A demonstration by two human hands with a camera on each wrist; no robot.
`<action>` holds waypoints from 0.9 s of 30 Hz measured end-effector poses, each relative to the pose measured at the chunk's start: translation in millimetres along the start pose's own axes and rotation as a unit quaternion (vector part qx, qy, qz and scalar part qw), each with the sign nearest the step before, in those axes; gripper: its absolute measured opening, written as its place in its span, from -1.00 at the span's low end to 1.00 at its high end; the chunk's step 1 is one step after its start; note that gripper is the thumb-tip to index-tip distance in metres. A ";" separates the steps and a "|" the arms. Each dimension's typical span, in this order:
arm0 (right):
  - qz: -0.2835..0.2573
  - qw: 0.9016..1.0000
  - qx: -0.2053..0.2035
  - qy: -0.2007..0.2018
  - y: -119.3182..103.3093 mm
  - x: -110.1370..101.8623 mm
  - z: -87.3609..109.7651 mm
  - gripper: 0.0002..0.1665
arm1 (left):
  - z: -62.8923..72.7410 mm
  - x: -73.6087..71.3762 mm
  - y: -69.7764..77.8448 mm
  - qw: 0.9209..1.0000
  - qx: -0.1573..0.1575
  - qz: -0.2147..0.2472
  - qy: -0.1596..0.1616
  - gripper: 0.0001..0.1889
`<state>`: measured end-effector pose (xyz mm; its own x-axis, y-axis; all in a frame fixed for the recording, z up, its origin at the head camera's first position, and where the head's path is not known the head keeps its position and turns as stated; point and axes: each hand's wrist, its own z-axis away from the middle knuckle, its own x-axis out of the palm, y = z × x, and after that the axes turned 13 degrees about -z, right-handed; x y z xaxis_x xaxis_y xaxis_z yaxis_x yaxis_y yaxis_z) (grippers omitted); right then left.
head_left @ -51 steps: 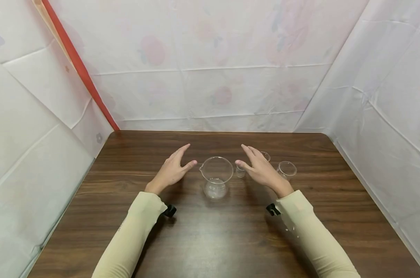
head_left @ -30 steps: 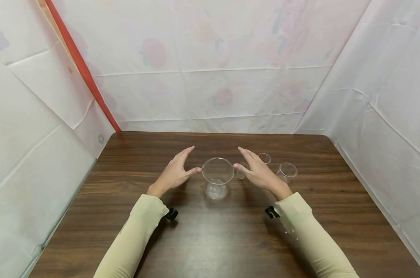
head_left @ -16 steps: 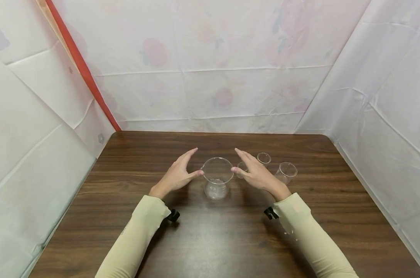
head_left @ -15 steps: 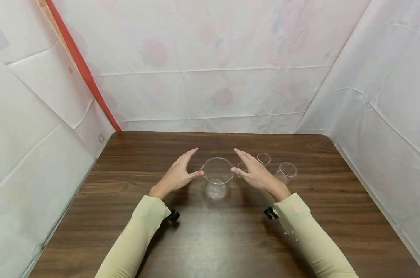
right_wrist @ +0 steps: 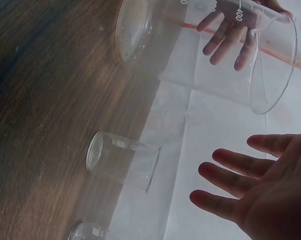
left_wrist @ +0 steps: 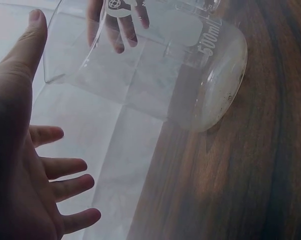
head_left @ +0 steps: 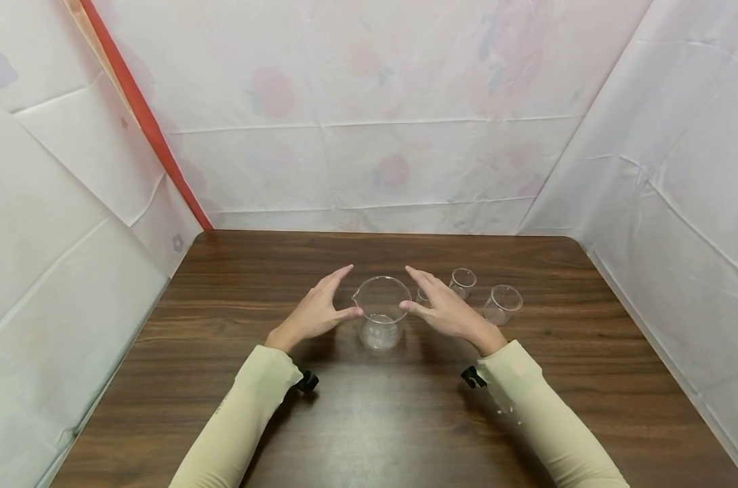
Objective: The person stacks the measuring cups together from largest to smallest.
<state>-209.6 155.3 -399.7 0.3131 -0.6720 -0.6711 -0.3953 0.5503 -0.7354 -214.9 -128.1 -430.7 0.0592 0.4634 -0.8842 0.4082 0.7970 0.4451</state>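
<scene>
A large clear glass beaker (head_left: 381,332) with a pouring lip stands upright on the dark wooden table; "500ml" is printed on its wall in the left wrist view. My left hand (head_left: 316,308) is at its left side, fingers spread and straight. On the opposite side my right hand (head_left: 448,308) mirrors it with straight fingers. In the wrist views a gap shows between the beaker (left_wrist: 155,65) and the fingers of each hand. Whether either thumb touches the glass cannot be told from the head view.
Smaller glass beakers stand to the right: one (head_left: 503,305) beyond the right wrist, another (head_left: 463,281) behind the right hand, and a third (head_left: 422,296) partly hidden by that hand. White patterned sheeting (head_left: 356,135) encloses the back and sides of the table (head_left: 369,420).
Both hands have moved inward and slightly nearer me, closing in on the large beaker from either side. The beakers have stayed in place; more of the small ones now shows.
</scene>
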 end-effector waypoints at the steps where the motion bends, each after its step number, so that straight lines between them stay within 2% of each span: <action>1: 0.000 1.000 0.000 -0.001 0.2 0.5 -0.1 -0.09 | 0.3 -0.2 0.5 1.000 0.000 0.002 -0.002 0.04; 10: -0.010 1.000 0.004 -0.009 -1.1 4.5 0.5 -0.02 | 0.9 1.4 2.8 1.000 0.007 0.006 -0.016 0.15; 20: -0.011 1.000 0.013 -0.024 -2.0 8.5 1.2 0.08 | 1.8 3.5 5.5 0.999 0.006 0.010 -0.029 0.16; 27: -0.014 0.999 0.019 -0.031 -0.9 10.4 1.2 0.08 | 2.0 6.2 10.0 0.999 -0.002 0.015 -0.036 0.14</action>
<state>-205.0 148.4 -406.2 0.3772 -0.6564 -0.6534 -0.3527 0.5505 -0.7566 -208.7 -118.0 -432.0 0.1364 0.4588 -0.8780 0.4011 0.7848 0.4724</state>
